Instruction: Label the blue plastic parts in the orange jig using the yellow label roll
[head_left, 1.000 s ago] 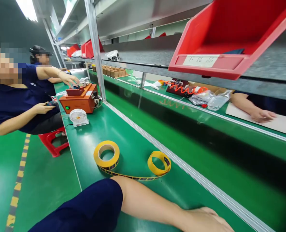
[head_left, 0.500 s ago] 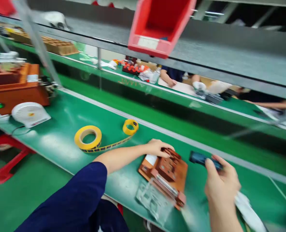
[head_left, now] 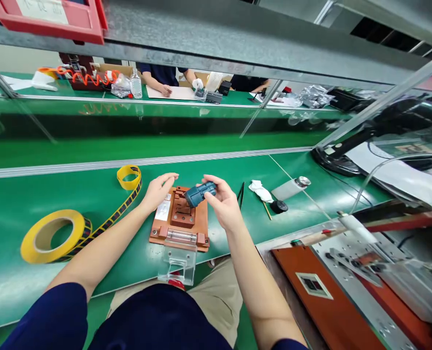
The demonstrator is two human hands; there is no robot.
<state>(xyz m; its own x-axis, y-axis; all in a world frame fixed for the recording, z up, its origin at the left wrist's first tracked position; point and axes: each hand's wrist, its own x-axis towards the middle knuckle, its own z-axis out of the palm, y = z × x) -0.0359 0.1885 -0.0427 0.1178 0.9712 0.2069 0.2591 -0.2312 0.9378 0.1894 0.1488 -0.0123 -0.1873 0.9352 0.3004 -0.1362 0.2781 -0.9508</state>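
My right hand [head_left: 222, 201] grips a dark blue plastic housing [head_left: 200, 194], rounded and ribbed, and holds it tilted over the brown fixture block [head_left: 183, 216]. That block stands on a reddish-brown base plate [head_left: 200, 223]. A hinged clear plastic cover [head_left: 179, 262] is swung back over the table's front edge. My left hand [head_left: 158, 193] is at the fixture's upper left side, fingers stretched out and nothing visible in them. Beneath that hand a white label [head_left: 162, 210] sits on the plate. The housing hides part of the block.
Left of the fixture lie a large yellow roll of stickers [head_left: 29, 243] and a smaller roll [head_left: 128, 177], joined by a strip. On the right are tweezers [head_left: 241, 194], a white cloth [head_left: 260, 191], a bottle [head_left: 291, 188] and a machine [head_left: 347, 291]. Co-workers' hands [head_left: 165, 90] show behind.
The view has turned right. My right hand has brought the housing from beside the fixture to above it. My left hand has come off the fixture's block to its left side.
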